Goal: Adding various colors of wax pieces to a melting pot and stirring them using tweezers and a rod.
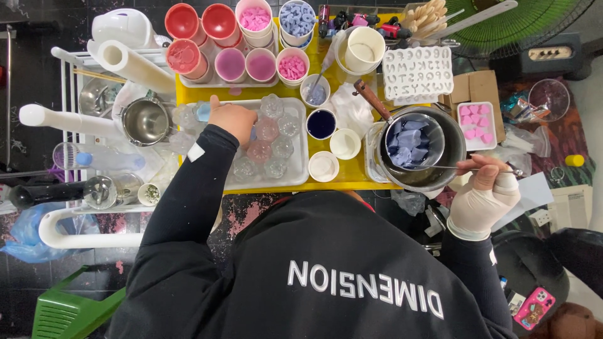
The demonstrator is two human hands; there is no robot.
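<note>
The right hand (483, 191), in a white glove, has its fingers (472, 164) pinched on a thin metal rod (452, 167) lying across the rim of a dark pot (455, 150). A small pan (433, 129) of blue wax pieces sits in the pot. The left hand (231, 119) rests on clear moulds (276, 147) in a white tray (300, 169) on the yellow tabletop (352, 179). Its fingers are curled under, and I cannot tell their grip.

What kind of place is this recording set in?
Likely a small craft workspace for casting wax or soap: cups of coloured chunks, a white letter mould, and a pot of blue pieces over a yellow table.
</note>
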